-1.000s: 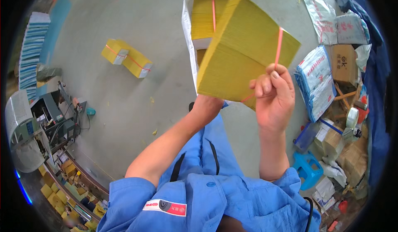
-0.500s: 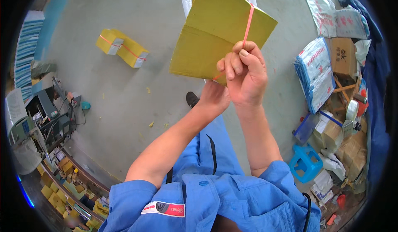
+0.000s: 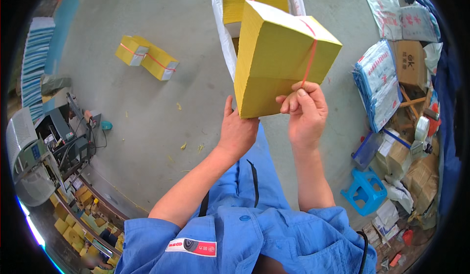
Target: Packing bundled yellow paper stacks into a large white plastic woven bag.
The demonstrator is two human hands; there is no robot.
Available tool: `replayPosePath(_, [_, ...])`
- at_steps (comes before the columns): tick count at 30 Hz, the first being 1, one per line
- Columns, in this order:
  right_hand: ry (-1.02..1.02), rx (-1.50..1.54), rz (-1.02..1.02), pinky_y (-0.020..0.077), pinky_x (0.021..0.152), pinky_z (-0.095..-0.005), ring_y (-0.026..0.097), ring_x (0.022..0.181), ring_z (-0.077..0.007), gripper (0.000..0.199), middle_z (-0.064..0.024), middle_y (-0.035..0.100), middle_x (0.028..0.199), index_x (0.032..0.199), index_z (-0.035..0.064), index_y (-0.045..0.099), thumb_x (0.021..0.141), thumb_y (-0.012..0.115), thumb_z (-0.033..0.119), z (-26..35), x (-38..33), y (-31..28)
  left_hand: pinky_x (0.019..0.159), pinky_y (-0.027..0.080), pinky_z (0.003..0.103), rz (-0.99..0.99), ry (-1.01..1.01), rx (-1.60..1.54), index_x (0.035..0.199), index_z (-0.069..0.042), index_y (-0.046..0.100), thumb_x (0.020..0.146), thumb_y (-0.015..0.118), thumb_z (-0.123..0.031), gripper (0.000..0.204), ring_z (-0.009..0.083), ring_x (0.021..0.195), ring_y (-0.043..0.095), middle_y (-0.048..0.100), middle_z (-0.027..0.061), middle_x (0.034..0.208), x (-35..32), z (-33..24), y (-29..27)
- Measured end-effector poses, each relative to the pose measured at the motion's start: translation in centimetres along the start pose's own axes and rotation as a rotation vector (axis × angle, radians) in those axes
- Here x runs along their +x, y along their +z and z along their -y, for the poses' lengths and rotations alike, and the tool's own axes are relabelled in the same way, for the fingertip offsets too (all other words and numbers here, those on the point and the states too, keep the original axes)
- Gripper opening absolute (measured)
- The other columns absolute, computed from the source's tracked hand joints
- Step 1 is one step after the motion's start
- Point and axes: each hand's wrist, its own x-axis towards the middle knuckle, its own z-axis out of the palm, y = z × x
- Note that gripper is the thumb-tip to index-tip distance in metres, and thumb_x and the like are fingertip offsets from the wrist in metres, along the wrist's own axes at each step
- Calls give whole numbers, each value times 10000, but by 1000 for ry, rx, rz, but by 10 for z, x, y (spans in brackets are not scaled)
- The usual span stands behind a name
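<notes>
Above the floor, right fingers pinch a bundle's strap, left fingers' hold unclear.

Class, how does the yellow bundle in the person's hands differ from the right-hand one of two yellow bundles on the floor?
The yellow rectangular held bundle is raised and tilted, its pink strap pinched by the right hand; the yellow oblong floor bundle lies on the grey floor. The held bundle looks much larger than the floor bundle, perhaps because it is nearer. Both are yellow, with a pale face and a pink strap.
</notes>
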Motion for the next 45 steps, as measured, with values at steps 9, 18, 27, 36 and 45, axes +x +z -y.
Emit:
replayPosePath(9, [23, -71, -108, 533, 739, -363, 536, 584, -132, 133, -27, 521, 659, 992, 12, 590, 974, 459, 30, 1, -5, -4, 974, 465, 434, -221, -129, -227, 1160, 12, 611, 837, 587, -14, 325, 337, 1120, 583, 624, 144, 1204, -12, 67, -2])
replayPosePath(18, [50, -147, -127, 524, 729, -374, 530, 580, -134, 136, -25, 516, 657, 994, 18, 591, 980, 457, 40, 11, -9, -4, 964, 453, 363, -47, -942, -1024, 1395, 47, 408, 911, 665, -347, 675, 281, 1248, 510, 534, 200, 1367, 92, 76, -4])
replayPosePath(27, [-149, -36, -94, 453, 613, -331, 400, 508, -99, 162, 15, 384, 587, 998, 11, 580, 935, 441, 65, 69, 11, 17, 741, 494, 386, -575, -57, -233, 1036, -21, 630, 864, 641, -129, 203, 287, 908, 605, 628, 122, 982, 141, 58, -49])
replayPosePath(36, [-323, -168, -122, 453, 595, -322, 397, 483, -97, 147, 10, 375, 569, 1009, -2, 535, 947, 421, 69, 121, 5, 25, 695, 534, 427, -159, -351, 144, 825, -1, 665, 800, 652, -155, 157, 327, 836, 667, 673, 152, 903, 282, 55, -56])
replayPosePath(45, [-231, -156, -283, 452, 601, -324, 387, 485, -97, 126, 9, 376, 569, 971, 15, 559, 937, 449, 68, 126, 0, 11, 502, 473, 338, 107, -657, -700, 843, 6, 557, 823, 529, -109, 120, 198, 565, 606, 619, 111, 737, 274, 44, -80])
